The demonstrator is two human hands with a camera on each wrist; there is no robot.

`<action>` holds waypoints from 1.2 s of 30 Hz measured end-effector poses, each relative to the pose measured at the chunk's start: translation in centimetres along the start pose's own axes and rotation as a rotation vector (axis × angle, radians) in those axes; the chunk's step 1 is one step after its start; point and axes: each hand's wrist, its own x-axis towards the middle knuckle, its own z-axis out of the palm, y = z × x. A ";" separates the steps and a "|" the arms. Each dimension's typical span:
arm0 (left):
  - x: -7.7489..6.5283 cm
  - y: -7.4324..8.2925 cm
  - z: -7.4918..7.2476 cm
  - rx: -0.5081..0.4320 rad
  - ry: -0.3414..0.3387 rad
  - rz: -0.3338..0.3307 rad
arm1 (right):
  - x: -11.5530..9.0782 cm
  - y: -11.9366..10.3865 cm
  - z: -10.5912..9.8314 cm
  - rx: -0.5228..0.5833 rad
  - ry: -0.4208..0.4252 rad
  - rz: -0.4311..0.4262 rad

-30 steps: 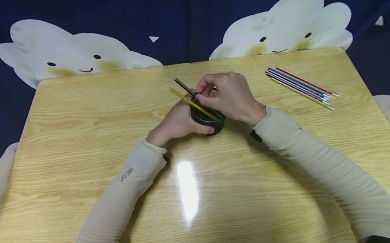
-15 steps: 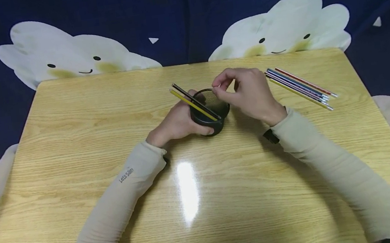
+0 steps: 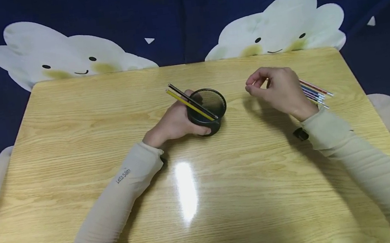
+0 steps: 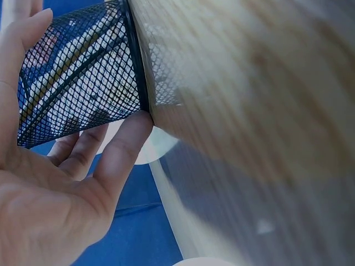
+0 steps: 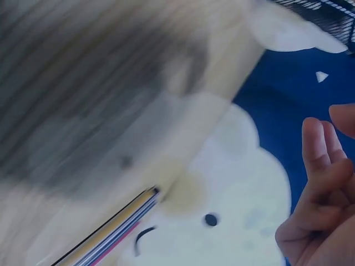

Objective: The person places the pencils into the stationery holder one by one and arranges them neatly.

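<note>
In the head view my left hand (image 3: 176,122) grips a black mesh pencil cup (image 3: 215,101) at the middle of the table. A yellow pencil (image 3: 181,98) and a dark pencil (image 3: 181,93) lean out of it toward the upper left. The left wrist view has the cup's mesh wall (image 4: 91,72) between thumb and fingers, with the pencils visible through it. My right hand (image 3: 281,89), holding nothing, hovers over the table right of the cup, fingers loosely bent. It partly covers a bundle of pencils (image 3: 315,94), whose ends also appear in the right wrist view.
The wood-grain table (image 3: 255,187) carries a bright glare patch in front of the cup. Behind it hangs a dark blue curtain (image 3: 173,13) with white smiling clouds, reaching the table's back edge.
My right hand has left the pencil cup and moved right, over the loose pencils. The dark pencil it held now rests in the cup beside the yellow one. My left hand keeps its grip.
</note>
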 end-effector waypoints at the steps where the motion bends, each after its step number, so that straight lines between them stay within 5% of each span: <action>1: 0.0 0.0 0.0 0.001 -0.002 -0.001 | -0.2 0.5 -0.2 -0.019 -0.007 0.006; 18: 0.0 -0.1 -0.3 -0.025 -0.009 0.006 | -1.9 9.4 -3.1 -0.247 -0.083 0.179; 36: 0.1 0.0 0.0 -0.029 -0.017 0.005 | -1.8 11.5 -2.9 -0.369 -0.199 0.194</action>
